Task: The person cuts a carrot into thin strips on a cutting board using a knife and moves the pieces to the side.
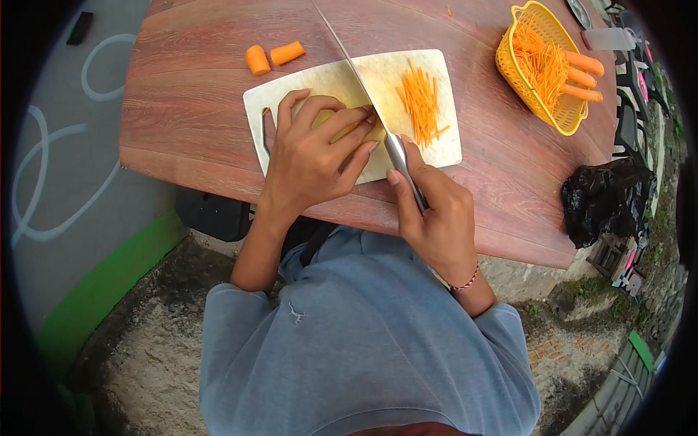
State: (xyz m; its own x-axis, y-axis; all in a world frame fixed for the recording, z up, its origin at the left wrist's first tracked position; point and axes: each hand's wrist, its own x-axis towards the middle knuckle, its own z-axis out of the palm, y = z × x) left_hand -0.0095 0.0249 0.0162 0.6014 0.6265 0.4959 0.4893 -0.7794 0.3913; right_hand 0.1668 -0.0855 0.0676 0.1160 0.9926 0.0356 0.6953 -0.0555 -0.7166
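Head view: left hand [314, 154] fingers bent and spread over the cutting board [448, 109], tips down near mid-board; an orange piece [347, 131] shows between them, mostly covered, so can't tell if it's pinched or just pressed. Right hand [435, 205] closed round the knife [372, 100] handle at the board's near edge; blade slants across the board, just beside the left fingertips. Main risk, likely: a nicked fingertip if the blade drifts left or the piece slips, since the tips aren't clearly tucked back. Carrot strips [422, 102] lie loose on the board's right part; a wide knife sweep could scatter them. Two carrot chunks [257, 60] sit on the table [196, 123], past the board's far left edge; might roll if bumped. Yellow basket [522, 89], right of the board, holds shredded carrot [542, 65] and larger carrots [584, 64] poking over its rim.
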